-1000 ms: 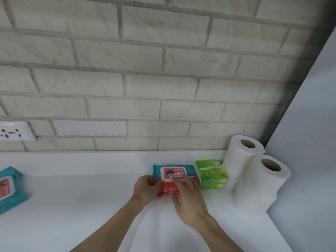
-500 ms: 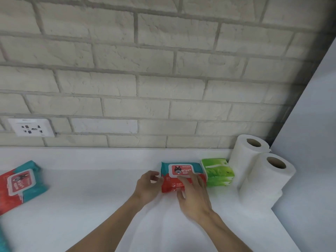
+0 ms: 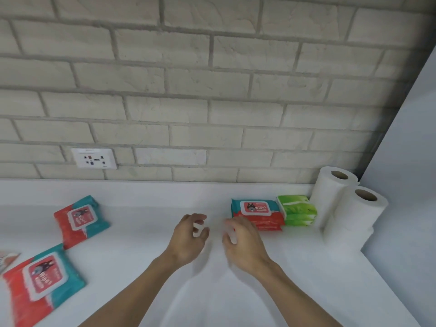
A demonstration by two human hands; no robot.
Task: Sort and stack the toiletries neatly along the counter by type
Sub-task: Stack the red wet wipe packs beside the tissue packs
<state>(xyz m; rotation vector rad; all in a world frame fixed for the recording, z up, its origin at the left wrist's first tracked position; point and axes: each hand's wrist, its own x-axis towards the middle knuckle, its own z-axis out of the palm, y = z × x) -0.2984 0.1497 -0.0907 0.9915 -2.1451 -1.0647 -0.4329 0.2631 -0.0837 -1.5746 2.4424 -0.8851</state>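
Observation:
A red-and-teal wipes pack (image 3: pixel 257 212) lies at the back right of the white counter (image 3: pixel 146 244), pressed against green tissue packs (image 3: pixel 297 210) stacked in two layers. Two white paper rolls (image 3: pixel 349 208) stand to their right, in the corner. Two more wipes packs lie loose on the left, one further back (image 3: pixel 80 220) and one at the front (image 3: pixel 42 282). My left hand (image 3: pixel 188 239) and my right hand (image 3: pixel 243 241) hover over the counter just left of the placed pack, fingers loosely curled and apart, holding nothing.
A brick wall with a white power socket (image 3: pixel 94 158) backs the counter. A grey-white panel (image 3: pixel 405 161) closes the right end. The corner of another packet (image 3: pixel 7 257) shows at the far left edge.
Both hands have let go of the wipes pack and drawn back to the left. The view has swung left, bringing the two loose wipes packs into sight.

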